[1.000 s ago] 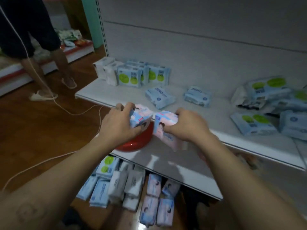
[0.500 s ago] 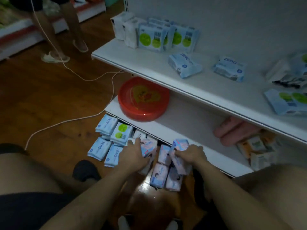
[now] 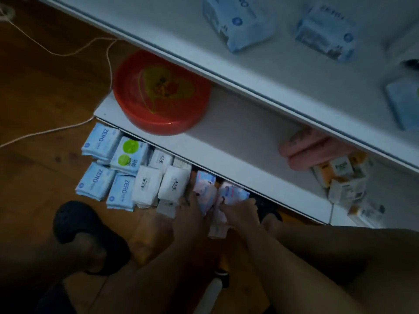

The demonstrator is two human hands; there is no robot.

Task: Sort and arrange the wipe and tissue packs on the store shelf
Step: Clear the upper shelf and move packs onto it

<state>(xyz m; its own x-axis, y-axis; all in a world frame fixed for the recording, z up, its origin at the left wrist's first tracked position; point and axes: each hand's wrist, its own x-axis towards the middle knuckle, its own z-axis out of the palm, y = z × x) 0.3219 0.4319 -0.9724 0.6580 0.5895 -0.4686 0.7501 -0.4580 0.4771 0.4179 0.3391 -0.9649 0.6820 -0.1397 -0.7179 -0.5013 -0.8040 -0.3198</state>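
Observation:
Pink-and-blue wipe packs lie on the wooden floor under the lowest shelf. My left hand presses on one pink pack at floor level. My right hand grips a second pink pack right beside it. To their left stand white tissue packs, blue ZERO packs and a green-dot pack in rows on the floor. Two blue packs lie loose on the upper shelf.
A red plastic basin sits on the lowest shelf's left end. Pink rolled items and small boxes fill its right side. A white cord crosses the floor. My black shoe is at lower left.
Both hands carried pink packs from shelf height down to the floor stack. The camera has tilted down and closer; the other person has left the view.

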